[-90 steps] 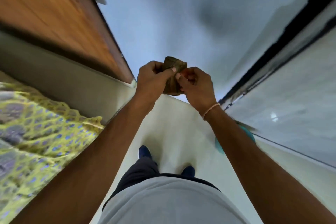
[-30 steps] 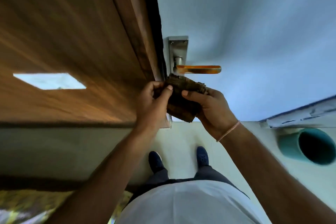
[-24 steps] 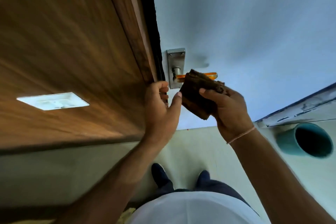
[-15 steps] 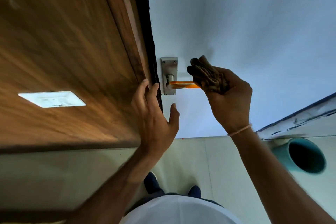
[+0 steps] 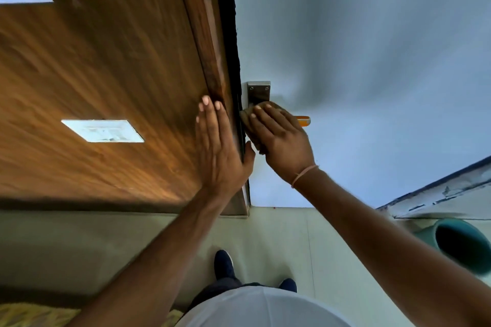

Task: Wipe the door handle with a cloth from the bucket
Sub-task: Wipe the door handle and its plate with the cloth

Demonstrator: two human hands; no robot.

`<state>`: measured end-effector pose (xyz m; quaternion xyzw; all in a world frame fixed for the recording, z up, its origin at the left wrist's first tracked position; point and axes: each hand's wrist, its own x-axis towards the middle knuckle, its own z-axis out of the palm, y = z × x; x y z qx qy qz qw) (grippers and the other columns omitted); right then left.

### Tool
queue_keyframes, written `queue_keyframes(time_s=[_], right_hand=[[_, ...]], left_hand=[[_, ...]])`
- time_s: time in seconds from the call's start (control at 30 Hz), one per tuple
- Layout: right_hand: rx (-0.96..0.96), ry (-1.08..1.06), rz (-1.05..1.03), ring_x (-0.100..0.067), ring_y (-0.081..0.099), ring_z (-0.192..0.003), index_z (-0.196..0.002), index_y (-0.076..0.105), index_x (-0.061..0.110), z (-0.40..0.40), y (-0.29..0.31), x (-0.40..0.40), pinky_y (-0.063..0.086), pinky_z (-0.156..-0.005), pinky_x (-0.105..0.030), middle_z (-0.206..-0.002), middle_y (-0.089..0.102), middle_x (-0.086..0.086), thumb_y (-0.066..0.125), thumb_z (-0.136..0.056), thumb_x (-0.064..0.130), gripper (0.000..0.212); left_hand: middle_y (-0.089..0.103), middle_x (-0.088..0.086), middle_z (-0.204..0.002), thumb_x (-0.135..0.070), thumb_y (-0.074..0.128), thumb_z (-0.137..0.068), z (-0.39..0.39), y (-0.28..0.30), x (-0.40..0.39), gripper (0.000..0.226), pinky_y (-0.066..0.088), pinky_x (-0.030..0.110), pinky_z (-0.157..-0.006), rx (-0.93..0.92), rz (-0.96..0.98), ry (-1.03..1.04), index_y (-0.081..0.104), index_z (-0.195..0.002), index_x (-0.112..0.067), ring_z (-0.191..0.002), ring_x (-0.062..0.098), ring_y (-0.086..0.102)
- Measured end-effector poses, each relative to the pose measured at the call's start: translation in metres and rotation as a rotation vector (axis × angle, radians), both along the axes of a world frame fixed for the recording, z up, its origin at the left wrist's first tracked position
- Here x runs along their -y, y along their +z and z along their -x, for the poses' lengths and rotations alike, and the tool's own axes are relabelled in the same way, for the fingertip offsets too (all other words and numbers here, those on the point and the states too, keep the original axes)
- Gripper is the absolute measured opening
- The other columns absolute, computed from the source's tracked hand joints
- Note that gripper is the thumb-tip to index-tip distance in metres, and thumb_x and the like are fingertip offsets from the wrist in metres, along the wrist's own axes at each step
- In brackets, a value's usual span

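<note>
At the twelve-o'clock side of the right hand (image 5: 281, 138), the silver rectangular metal backplate (image 5: 259, 93) of the orange lever door handle (image 5: 303, 121) shows on the pale blue door (image 5: 372, 61), and only the handle's orange tip sticks out at about three o'clock from the knuckles. Half a second ago this hand held the brown folded cloth (image 5: 245, 117) bunched up in a fist at the far end of the lever; now it lies flat over the lever's root with its fingers stretched out side by side, pressing the cloth against handle and plate, a sliver of cloth peeking out at nine o'clock of the fingertips. The left hand (image 5: 218, 146), which then hovered with fingers spread just off the frame, is now laid flat on the brown wooden door frame (image 5: 210, 48), fingers together pointing to twelve o'clock, thumb hooked toward the gap. A teal round plastic bucket (image 5: 462, 244) stands on the pale tiled floor (image 5: 279, 233) at four o'clock from the handle, well apart from both hands.
</note>
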<state>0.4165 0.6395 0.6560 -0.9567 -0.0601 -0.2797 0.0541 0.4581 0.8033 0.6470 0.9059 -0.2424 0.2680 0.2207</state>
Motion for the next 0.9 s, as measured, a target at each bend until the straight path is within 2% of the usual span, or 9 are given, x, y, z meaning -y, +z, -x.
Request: queue_keyframes(time_s=[0.13,0.23,0.33,0.4,0.47,0.57,0.7,0.8,0.9], right_hand=[[0.009,-0.035,0.069,-0.034,0.047,-0.15,-0.149,0.058,0.006,0.012,-0.009,0.012,0.039,-0.124,-0.051,-0.156,0.056,-0.014,0.053,-0.093,0.003,0.056],[0.054,-0.112,0.004,-0.034,0.05,-0.149,-0.145,0.062,0.004,0.022,-0.014,0.031,0.04,-0.121,-0.05,-0.153,0.059,-0.015,0.06,-0.088,0.0,0.057],[0.074,-0.248,-0.075,-0.034,0.054,-0.144,-0.136,0.067,0.002,0.019,-0.011,0.019,0.041,-0.12,-0.048,-0.145,0.066,-0.015,0.064,-0.091,0.006,0.045],[0.051,-0.233,-0.088,-0.033,0.054,-0.144,-0.136,0.066,0.004,0.007,-0.006,-0.003,0.039,-0.12,-0.048,-0.144,0.066,-0.013,0.063,-0.092,0.009,0.044],[0.014,-0.151,-0.065,-0.032,0.052,-0.145,-0.144,0.062,0.007,-0.004,-0.001,-0.012,0.038,-0.121,-0.048,-0.148,0.064,-0.01,0.061,-0.093,0.011,0.052],[-0.025,-0.119,-0.065,-0.032,0.051,-0.146,-0.153,0.054,0.011,0.001,0.0,0.007,0.038,-0.119,-0.049,-0.153,0.06,-0.009,0.058,-0.089,0.009,0.065],[0.007,-0.281,-0.119,-0.032,0.055,-0.143,-0.147,0.061,0.011,0.023,-0.002,0.03,0.04,-0.116,-0.048,-0.148,0.064,-0.009,0.058,-0.088,0.011,0.06],[0.016,-0.343,-0.123,-0.031,0.055,-0.142,-0.144,0.063,0.011,0.009,0.0,0.003,0.038,-0.118,-0.046,-0.145,0.066,-0.008,0.058,-0.086,0.011,0.058],[-0.027,-0.257,-0.109,-0.03,0.051,-0.147,-0.147,0.061,0.01,-0.001,-0.003,-0.016,0.035,-0.122,-0.047,-0.151,0.062,-0.007,0.054,-0.089,0.012,0.059]], left_hand=[[0.007,0.028,-0.176,-0.039,0.075,-0.087,-0.005,-0.006,-0.005,0.112,0.014,0.049,-0.137,-0.008,-0.047,-0.01,0.01,-0.167,0.006,-0.166,0.041,0.009],[0.0,0.024,-0.175,-0.035,0.073,-0.087,-0.007,-0.009,-0.008,0.113,0.01,0.047,-0.138,0.015,-0.049,-0.035,0.004,-0.167,0.005,-0.166,0.042,0.007],[-0.003,0.023,-0.175,-0.034,0.073,-0.086,-0.011,-0.013,-0.008,0.116,0.009,0.047,-0.138,0.037,-0.068,-0.038,-0.002,-0.167,0.003,-0.166,0.041,0.005],[-0.004,0.023,-0.175,-0.037,0.074,-0.086,-0.013,-0.015,-0.008,0.12,0.008,0.047,-0.138,0.048,-0.09,-0.04,-0.006,-0.167,0.002,-0.166,0.039,0.001],[-0.004,0.024,-0.175,-0.038,0.074,-0.087,-0.015,-0.017,-0.008,0.121,0.009,0.048,-0.138,0.055,-0.092,-0.056,-0.008,-0.167,0.002,-0.166,0.04,0.0],[0.0,0.024,-0.174,-0.038,0.074,-0.088,-0.019,-0.019,-0.01,0.121,0.008,0.047,-0.137,0.079,-0.094,-0.075,-0.008,-0.167,0.001,-0.164,0.045,0.008],[0.005,0.024,-0.174,-0.038,0.07,-0.088,-0.023,-0.023,-0.011,0.118,0.011,0.049,-0.136,0.097,-0.105,-0.076,-0.008,-0.168,0.0,-0.163,0.046,0.013],[0.017,0.034,-0.172,-0.039,0.072,-0.088,-0.025,-0.025,-0.008,0.115,0.015,0.052,-0.135,0.096,-0.098,-0.061,0.0,-0.167,0.006,-0.162,0.048,0.015],[0.023,0.037,-0.17,-0.043,0.074,-0.09,-0.027,-0.028,-0.007,0.112,0.018,0.054,-0.134,0.102,-0.099,-0.051,0.008,-0.166,0.008,-0.161,0.048,0.016]])
